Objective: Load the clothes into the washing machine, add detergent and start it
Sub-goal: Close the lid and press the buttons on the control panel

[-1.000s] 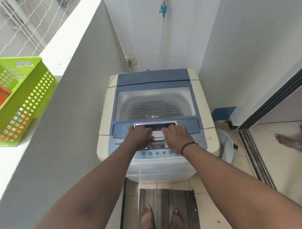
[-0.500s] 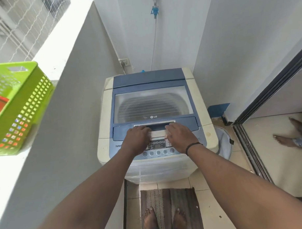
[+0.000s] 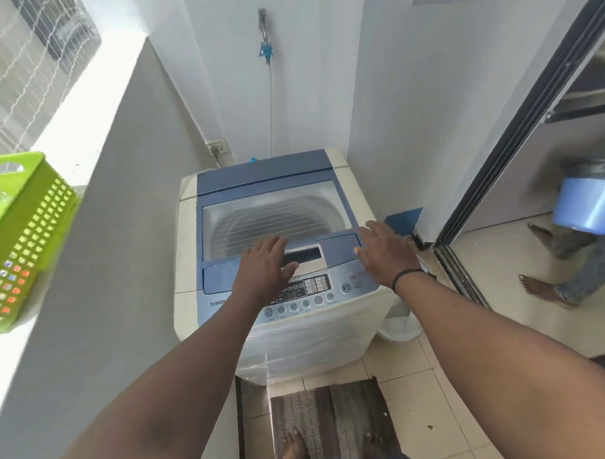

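washer [image 3: 278, 250]: in the corner, panel edge facing the person, lid shut and flat | left hand [image 3: 266, 268]: fingers together (flat) at the lid's front handle | right hand [image 3: 384, 250]: spread, at the lid's front-right corner | basket [image 3: 23, 239]: on the left ledge, contents unclear | bucket [image 3: 400, 323]: right of washer

bright daylight from left | ledge [image 3: 84, 110] overexposed | edges warped, seemingly motion-blurred

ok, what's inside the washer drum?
Through the closed lid of the washer only the ribbed drum wall shows. No clothes visible; the bottom is hidden by the lid frame.
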